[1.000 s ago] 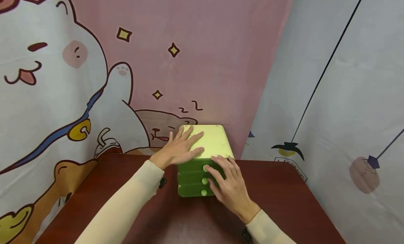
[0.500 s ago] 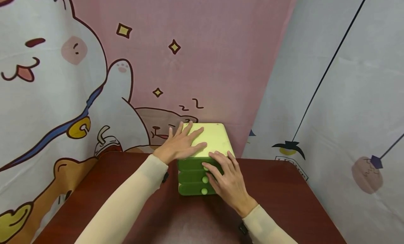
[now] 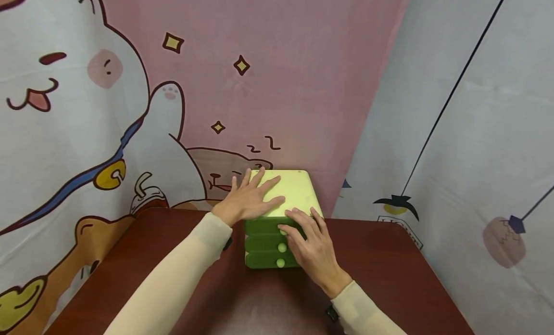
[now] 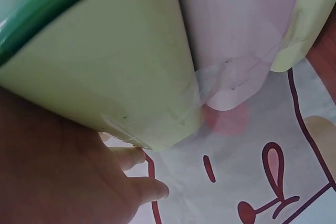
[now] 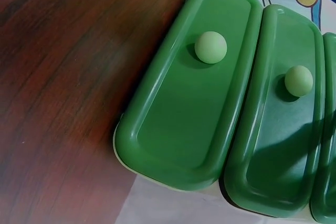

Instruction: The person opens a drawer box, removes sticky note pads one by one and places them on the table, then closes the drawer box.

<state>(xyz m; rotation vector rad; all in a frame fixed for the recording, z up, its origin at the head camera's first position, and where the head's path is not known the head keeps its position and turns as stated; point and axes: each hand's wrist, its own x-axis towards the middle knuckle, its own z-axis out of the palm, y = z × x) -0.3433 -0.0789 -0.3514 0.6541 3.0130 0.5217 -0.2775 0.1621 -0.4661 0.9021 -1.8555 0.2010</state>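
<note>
A small drawer box (image 3: pixel 298 188) with a pale yellow-green top and three green drawer fronts stands on the table, its drawers closed. My left hand (image 3: pixel 244 200) lies on the left of its top with fingers spread. In the left wrist view, part of that hand (image 4: pixel 79 182) shows beside the box's pale side. My right hand (image 3: pixel 313 253) is at the front right corner; its index finger and thumb meet around the top drawer's knob (image 3: pixel 283 232), mostly covered. Its other fingers reach the top's front edge. The lower knobs (image 5: pixel 211 47) are untouched; the right wrist view does not show the hand.
The dark red-brown table (image 3: pixel 268 306) extends in front of the box and to both sides. Close behind hangs a cartoon-printed cloth (image 3: pixel 303 84), with a pale printed sheet (image 3: pixel 467 133) to the right.
My right index finger has settled over the top knob and the thumb has risen towards it. My left hand has slid slightly right on the top. The box and drawers have stayed put.
</note>
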